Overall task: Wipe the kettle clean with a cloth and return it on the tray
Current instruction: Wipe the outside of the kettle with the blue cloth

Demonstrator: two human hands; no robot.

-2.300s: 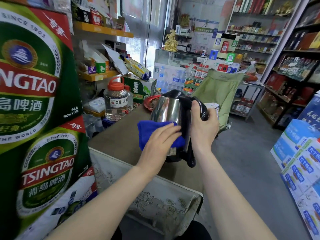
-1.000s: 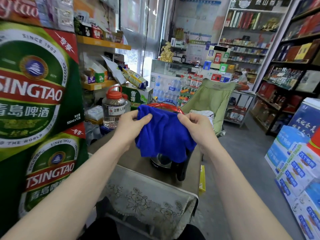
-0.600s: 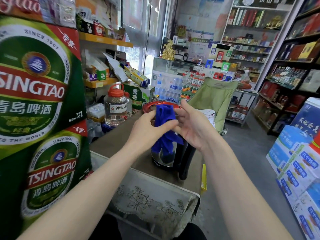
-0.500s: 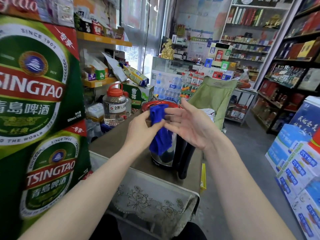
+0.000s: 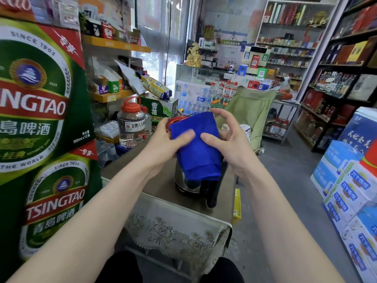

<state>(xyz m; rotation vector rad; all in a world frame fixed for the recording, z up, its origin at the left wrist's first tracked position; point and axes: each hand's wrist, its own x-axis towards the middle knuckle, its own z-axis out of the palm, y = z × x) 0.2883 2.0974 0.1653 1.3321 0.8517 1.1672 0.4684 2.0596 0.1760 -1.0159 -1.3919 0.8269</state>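
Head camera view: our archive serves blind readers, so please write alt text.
Both hands, left and right, fold a blue cloth above a steel kettle standing on a brown table in a shop.

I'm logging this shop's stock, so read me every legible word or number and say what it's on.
"SINCE 1903", "TSINGTAO", "青島啤酒", "500ml x 12", "THE WORLD": green beer cartons.
"金牌八大": label of the clear red-capped jar.
"雪花": green box.
Shelf goods, counter signs, blue-and-white cartons: too small or blurred.

Cloth (image 5: 196, 144) hides most of the kettle (image 5: 184, 181) (tray too).
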